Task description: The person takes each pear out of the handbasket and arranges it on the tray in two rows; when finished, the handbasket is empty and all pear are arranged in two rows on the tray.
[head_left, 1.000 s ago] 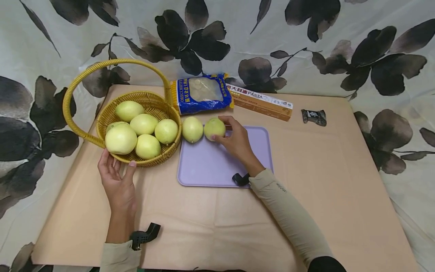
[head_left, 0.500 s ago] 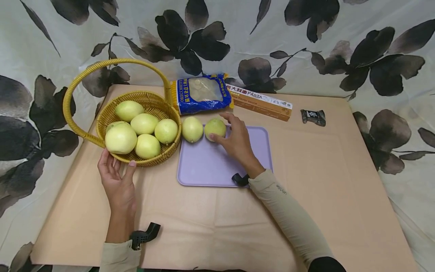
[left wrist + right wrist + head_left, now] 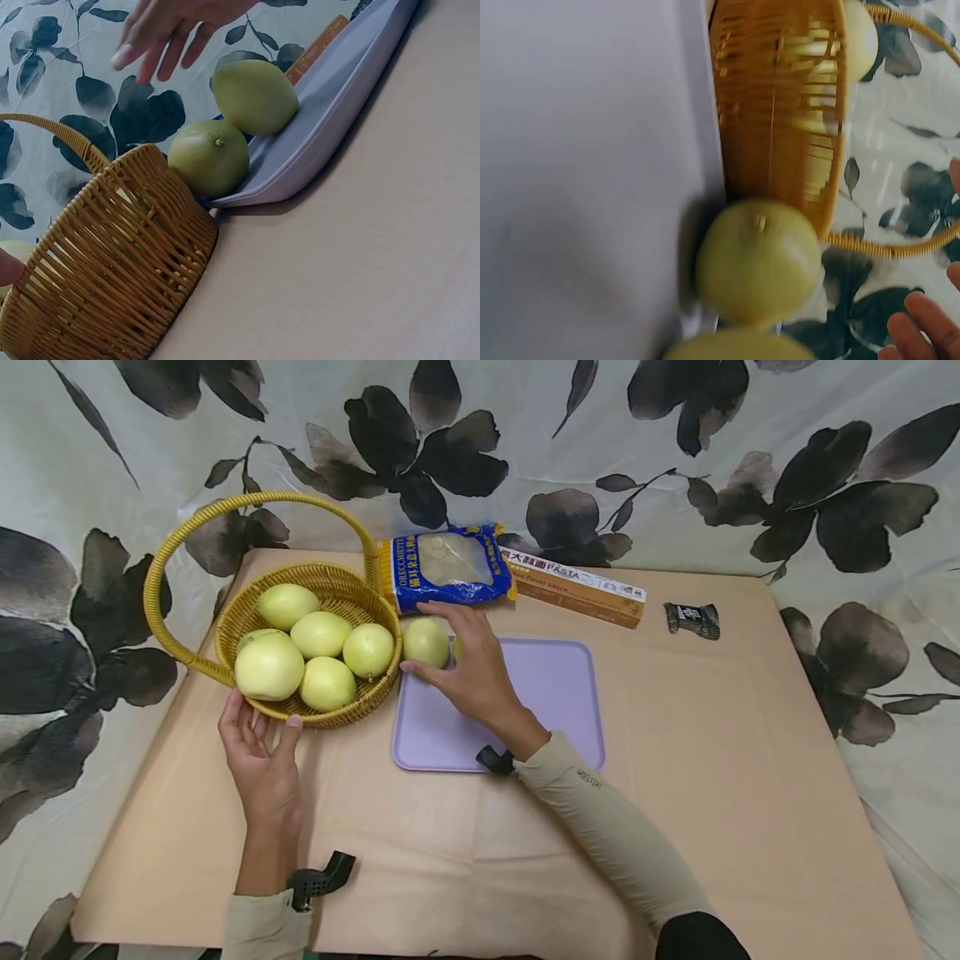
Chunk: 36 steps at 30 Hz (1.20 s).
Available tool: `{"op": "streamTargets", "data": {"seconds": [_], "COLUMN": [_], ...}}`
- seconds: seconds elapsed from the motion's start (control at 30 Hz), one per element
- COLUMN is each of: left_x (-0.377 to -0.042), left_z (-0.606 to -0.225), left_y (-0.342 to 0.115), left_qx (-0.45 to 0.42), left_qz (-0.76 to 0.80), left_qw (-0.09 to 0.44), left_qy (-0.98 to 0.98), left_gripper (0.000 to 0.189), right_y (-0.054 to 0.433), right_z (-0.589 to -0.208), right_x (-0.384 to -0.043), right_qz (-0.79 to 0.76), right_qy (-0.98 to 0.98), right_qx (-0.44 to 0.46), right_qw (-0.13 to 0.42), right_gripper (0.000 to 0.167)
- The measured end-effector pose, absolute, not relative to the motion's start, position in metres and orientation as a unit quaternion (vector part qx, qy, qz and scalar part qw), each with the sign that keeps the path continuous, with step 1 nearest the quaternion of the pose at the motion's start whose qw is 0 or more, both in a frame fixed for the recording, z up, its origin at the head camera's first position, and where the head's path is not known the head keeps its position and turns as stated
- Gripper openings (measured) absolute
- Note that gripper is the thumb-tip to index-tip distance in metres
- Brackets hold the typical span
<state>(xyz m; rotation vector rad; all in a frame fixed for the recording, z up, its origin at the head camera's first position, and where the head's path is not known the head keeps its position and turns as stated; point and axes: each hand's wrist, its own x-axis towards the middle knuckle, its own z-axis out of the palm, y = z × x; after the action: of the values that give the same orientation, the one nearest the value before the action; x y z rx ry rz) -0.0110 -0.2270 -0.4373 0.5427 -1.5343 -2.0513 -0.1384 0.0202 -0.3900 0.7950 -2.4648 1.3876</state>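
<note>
A yellow woven basket [image 3: 337, 581] with a tall handle holds several round yellow-green fruits [image 3: 320, 633]. My left hand [image 3: 262, 768] touches the basket's near left side with fingers and thumb spread; its thumb tip [image 3: 7, 268] shows at the rim in the left wrist view. Two more of these fruits sit at the left back corner of the lilac tray [image 3: 547, 693]: one fruit [image 3: 425, 642] beside the basket, the other mostly hidden behind my right hand [image 3: 480, 681]. In the left wrist view, that hand's extended fingers hover above both fruits [image 3: 208, 159], with space between.
Behind the tray lie a blue and yellow bag of orecchiette [image 3: 450, 568] and a long orange and white pasta box [image 3: 573, 589]. A small black wrapped packet [image 3: 692, 620] lies farther right. A floral cloth [image 3: 570, 460] hangs behind the table.
My right hand has let go of the right-hand fruit and moved left, now over the fruit nearest the basket. My left hand and the basket have stayed in place.
</note>
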Motion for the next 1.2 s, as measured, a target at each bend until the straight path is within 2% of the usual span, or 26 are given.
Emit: {"op": "streamTargets", "data": {"seconds": [0.57, 0.8, 1.2], "left_x": [-0.01, -0.009, -0.008], "left_z": [-0.438, -0.439, -0.438], "left_y": [-0.228, -0.228, -0.228], "left_qx": [0.192, 0.189, 0.188], "left_qz": [-0.746, -0.746, -0.742], "left_qw": [0.253, 0.25, 0.25], "left_qy": [-0.585, -0.587, -0.592], "left_gripper": [0.081, 0.081, 0.078], "right_y": [-0.068, -0.099, -0.134], "right_z": [-0.394, -0.39, -0.383], "right_x": [-0.124, -0.122, -0.121], "right_qz": [0.478, 0.45, 0.42], "right_qy": [-0.8, -0.814, -0.836], "right_qx": [0.36, 0.367, 0.35], "right_qw": [0.043, -0.008, -0.042], "right_gripper": [0.08, 0.082, 0.077]}}
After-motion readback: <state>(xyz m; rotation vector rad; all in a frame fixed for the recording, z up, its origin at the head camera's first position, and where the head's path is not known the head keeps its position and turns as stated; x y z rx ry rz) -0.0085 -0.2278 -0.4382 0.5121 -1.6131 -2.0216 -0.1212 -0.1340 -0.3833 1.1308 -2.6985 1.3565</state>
